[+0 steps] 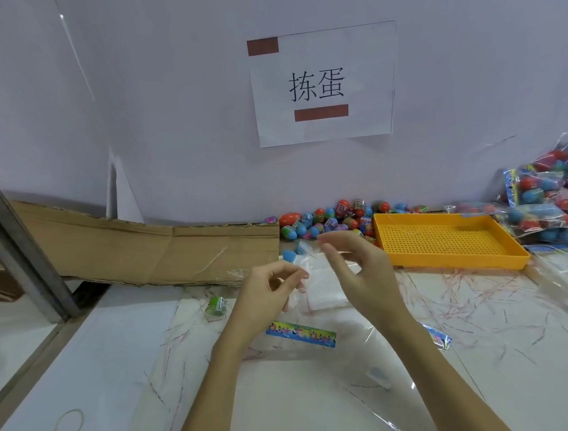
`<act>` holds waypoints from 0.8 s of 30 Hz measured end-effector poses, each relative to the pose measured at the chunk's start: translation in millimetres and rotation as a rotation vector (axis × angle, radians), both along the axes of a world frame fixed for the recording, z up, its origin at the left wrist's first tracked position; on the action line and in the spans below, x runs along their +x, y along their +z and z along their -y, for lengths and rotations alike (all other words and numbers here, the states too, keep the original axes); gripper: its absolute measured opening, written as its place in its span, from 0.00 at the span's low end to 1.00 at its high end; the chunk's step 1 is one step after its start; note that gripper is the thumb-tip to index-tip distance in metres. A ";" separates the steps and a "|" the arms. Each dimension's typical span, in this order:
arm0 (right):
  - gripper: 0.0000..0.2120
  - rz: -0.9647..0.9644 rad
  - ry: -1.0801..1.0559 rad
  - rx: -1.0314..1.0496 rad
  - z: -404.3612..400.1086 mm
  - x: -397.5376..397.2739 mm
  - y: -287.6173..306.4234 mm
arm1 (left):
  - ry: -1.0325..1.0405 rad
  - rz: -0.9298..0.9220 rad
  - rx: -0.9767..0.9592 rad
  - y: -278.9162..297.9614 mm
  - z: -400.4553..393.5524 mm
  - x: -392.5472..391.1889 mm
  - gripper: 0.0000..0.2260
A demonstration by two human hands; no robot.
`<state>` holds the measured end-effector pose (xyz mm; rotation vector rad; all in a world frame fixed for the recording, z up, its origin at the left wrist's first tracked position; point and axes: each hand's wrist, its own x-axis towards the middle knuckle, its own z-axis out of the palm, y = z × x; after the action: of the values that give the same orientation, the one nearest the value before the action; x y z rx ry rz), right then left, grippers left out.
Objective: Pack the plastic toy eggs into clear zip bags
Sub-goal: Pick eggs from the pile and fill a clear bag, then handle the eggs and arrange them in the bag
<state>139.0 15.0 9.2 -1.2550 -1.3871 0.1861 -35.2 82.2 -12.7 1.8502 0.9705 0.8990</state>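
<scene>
**Both hands working a clear bag open, eggs waiting at the back edge**

Left hand (268, 291): thumb and forefinger pinched together on the edge of a clear bag (322, 287), other fingers curled. Right hand (355, 271): thumb and forefinger tips close, seemingly nipping the bag's other film edge; film is near invisible, so contact is a judgement. Bag hangs between the two hands, mid-worktop, long axis roughly front to back, mouth likely up at the fingertips — hard to tell.

Egg pile (330, 220) lies beyond the fingers along the worktop's back edge against the wall, just left of the yellow tray (447, 240). Eggs point every way, no common axis. Right hand is nearer the pile. One blue egg (289, 256) sits just behind the left fingers, upright or so. A green egg (216, 305) lies left of the left hand.

Filled bags (553, 201) are stacked at the back right corner. A printed header card (300, 334) lies under the wrists, long axis left to right. Rubber band (69, 424) near the front left.
</scene>
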 end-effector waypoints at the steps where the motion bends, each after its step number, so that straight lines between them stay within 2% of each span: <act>1: 0.08 0.072 0.008 -0.019 -0.8 -1.1 -2.8 | -0.005 -0.010 0.009 -0.5 -0.6 -0.3 0.05; 5: 0.09 0.252 -0.016 -0.154 -4.8 -1.3 -13.5 | -0.024 -0.004 0.025 -0.3 -0.6 -0.8 0.03; 7: 0.05 0.306 -0.019 -0.246 -6.8 -1.1 -15.8 | -0.001 -0.009 0.046 0.1 -0.9 -0.9 0.01; 9: 0.04 0.326 -0.005 -0.329 -7.1 -0.1 -15.7 | 0.039 -0.020 0.042 1.5 -0.6 -1.5 0.06; 13: 0.04 0.077 0.125 -0.344 -4.8 5.5 -8.7 | 0.095 0.004 0.043 7.8 0.5 -4.5 0.17; 16: 0.03 -0.031 0.149 -0.297 -3.1 6.1 -4.5 | 0.070 0.024 0.025 10.8 0.4 -8.1 0.19; 18: 0.04 -0.023 0.062 -0.264 -3.4 5.1 -6.1 | 0.009 0.094 -0.062 13.0 1.7 -9.0 0.19; 20: 0.05 -0.009 -0.101 -0.209 -3.8 6.1 -8.6 | -0.029 0.199 -0.177 15.5 2.9 -8.4 0.24; 22: 0.05 -0.026 -0.226 -0.180 -3.0 8.6 -9.3 | -0.059 0.195 -0.260 15.1 2.0 -7.7 0.27; 24: 0.04 -0.098 -0.218 -0.149 -2.4 11.0 -9.2 | -0.090 0.168 -0.288 11.1 2.4 -4.4 0.28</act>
<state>150.0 17.4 0.0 -1.4908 -1.1599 0.2000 -39.6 79.8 -1.6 1.5371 0.8572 0.8001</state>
